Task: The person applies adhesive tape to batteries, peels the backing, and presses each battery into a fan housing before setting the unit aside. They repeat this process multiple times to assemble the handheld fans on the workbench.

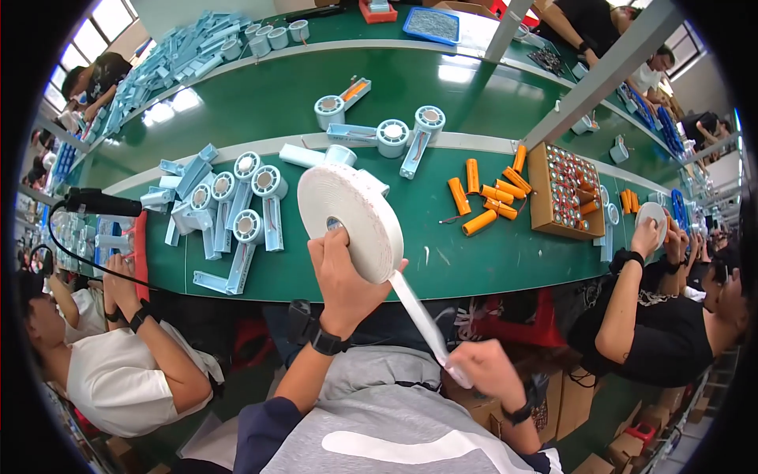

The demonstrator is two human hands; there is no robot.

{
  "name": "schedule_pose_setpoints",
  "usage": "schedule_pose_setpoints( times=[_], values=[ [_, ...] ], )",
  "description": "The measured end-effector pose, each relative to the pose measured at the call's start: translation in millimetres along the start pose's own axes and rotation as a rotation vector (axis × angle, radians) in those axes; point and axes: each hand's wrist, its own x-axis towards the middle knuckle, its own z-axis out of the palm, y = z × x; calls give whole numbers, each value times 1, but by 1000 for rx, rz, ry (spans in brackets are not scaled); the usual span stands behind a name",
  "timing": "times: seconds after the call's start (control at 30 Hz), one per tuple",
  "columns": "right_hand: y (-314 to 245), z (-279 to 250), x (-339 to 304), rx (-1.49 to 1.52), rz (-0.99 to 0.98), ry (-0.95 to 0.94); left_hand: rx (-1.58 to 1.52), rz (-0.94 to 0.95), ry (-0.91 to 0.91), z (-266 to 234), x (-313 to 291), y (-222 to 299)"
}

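A big white roll of tape (351, 213) is held up over the near edge of the green table by my left hand (346, 280), whose fingers reach into its core. From the roll a white strip (418, 316) runs down to the right, stretched taut. Its loose end is pinched in my right hand (488, 371), low in front of my body and slightly blurred. Behind the roll, partly covered by it, lie light blue plastic housings (304, 156).
Several light blue fan housings (249, 227) stand at the left. Orange battery cells (497, 192) lie right of centre beside a cardboard box of cells (564, 189). A black tool (103, 203) with a cable hangs at the left. Co-workers sit on both sides; a grey metal post (576, 103) rises at the right.
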Motion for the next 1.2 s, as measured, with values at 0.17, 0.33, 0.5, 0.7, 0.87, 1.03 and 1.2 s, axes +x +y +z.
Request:
schedule_pose_setpoints(
  times=[0.17, 0.33, 0.5, 0.7, 0.87, 1.03, 1.2],
  values=[
    [57, -58, 115, -584, -190, 524, -136, 27, 4, -23, -9, -13],
    [16, -104, 222, -1193, -782, 19, -160, 1, 8, -38, -25, -29],
    [9, -109, 287, -1279, -867, -549, -167, -26, 27, -46, -29, -34],
    [12, -47, 270, -72, -268, -268, -225, -57, 34, -52, -25, -42],
    [34, -14, 220, 958, -111, -90, -278, -85, -79, -50, -23, -43],
    [12, 3, 181, 1324, -40, -4, -199, 49, -213, -52, -18, -42],
    [-24, -27, 159, 447, 0, 71, -25, 215, -247, -54, -13, -51]
  ],
)
